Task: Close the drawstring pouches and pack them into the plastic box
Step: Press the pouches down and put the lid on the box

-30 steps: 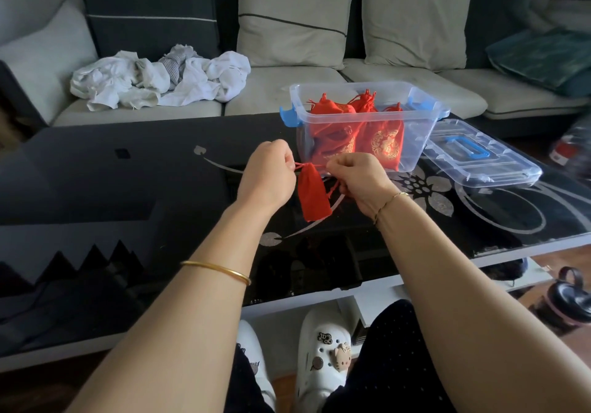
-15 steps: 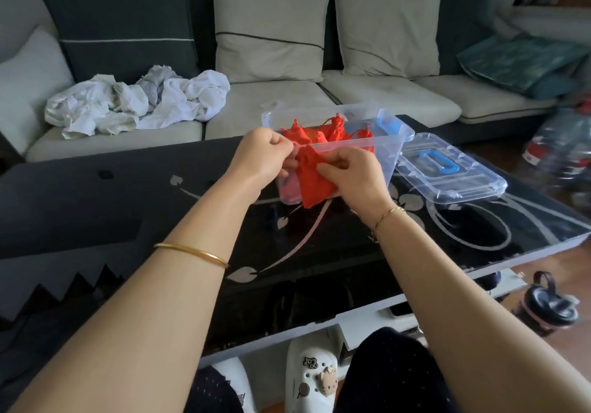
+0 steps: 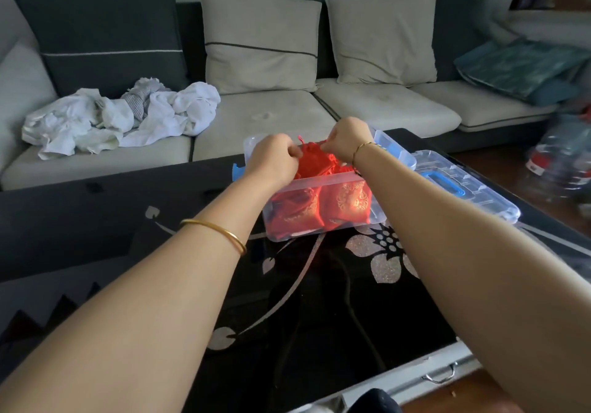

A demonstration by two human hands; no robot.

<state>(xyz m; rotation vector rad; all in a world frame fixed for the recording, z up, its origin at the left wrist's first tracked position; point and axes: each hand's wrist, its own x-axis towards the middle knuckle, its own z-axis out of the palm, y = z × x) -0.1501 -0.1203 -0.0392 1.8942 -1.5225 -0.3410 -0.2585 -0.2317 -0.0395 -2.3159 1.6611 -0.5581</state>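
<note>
Holding a red pouch (image 3: 311, 154) over the plastic box (image 3: 395, 154).
Left hand (image 3: 271, 160) and right hand (image 3: 347, 137) pinched its gathered top between their fingers (image 3: 293, 152).

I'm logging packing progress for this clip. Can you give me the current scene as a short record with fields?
left hand: pinches the held pouch at its top
right hand: pinches the same pouch's top from the other side
held pouch: red, at the open top of the plastic box
packed pouches: red with gold pattern, inside the box
lid: off, on the table right of the box
</note>
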